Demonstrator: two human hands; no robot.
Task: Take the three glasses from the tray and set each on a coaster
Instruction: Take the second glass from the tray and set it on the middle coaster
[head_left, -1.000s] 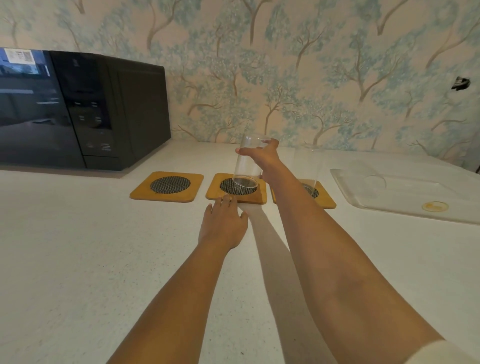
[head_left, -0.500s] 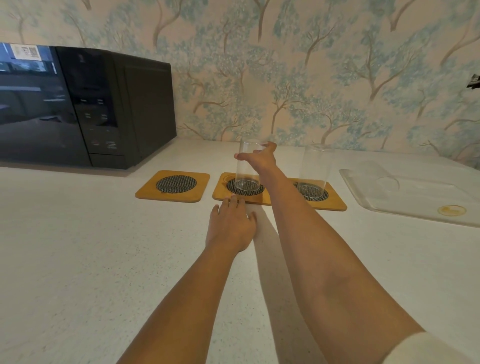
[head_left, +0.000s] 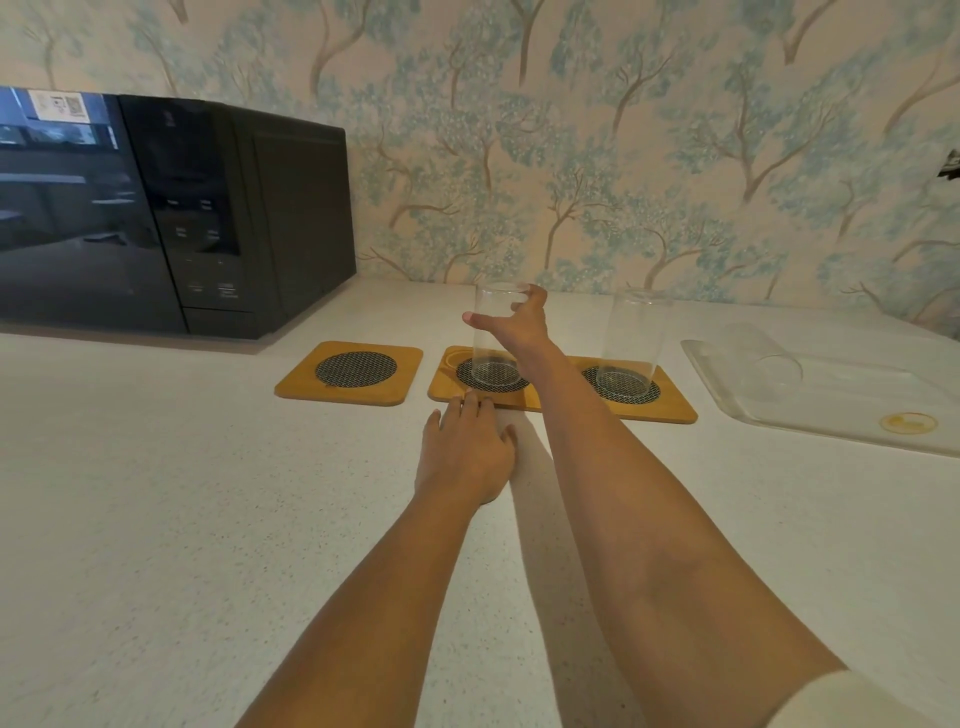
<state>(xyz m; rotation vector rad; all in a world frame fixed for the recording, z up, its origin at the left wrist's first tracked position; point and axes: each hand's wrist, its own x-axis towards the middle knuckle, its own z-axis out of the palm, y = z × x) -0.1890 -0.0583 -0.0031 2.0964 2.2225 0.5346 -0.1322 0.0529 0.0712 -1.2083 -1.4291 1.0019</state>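
Tree-patterned wallpaper (head_left: 597, 156) in blue and beige backed a pale speckled counter (head_left: 156, 519). At the counter's far left edge stood one black microwave (head_left: 171, 218), against the wall.

Three wooden coasters lay in a row towards the back of the counter, each with a dark mesh disc at its centre. The left coaster (head_left: 349, 372) lay bare, a little apart from the other two. The middle coaster (head_left: 485, 376) and the right coaster (head_left: 636, 392) lay edge to edge.

Three clear glasses were in view. The first glass (head_left: 496, 338) stood upright on the middle coaster's disc. The left hand (head_left: 465, 452) lay flat on the counter, palm down and fingers spread, its fingertips (head_left: 470, 402) at the near edge of the middle coaster. The right hand (head_left: 514, 327) was at the first glass near its rim, thumb on one side and fingers curled over the other; whether it gripped or only touched could not be told.

The second glass (head_left: 631, 343) stood upright on the right coaster. The third glass (head_left: 763, 358) lay on its side on the single clear tray (head_left: 831, 415) at the counter's right edge, near the tray's far left corner.
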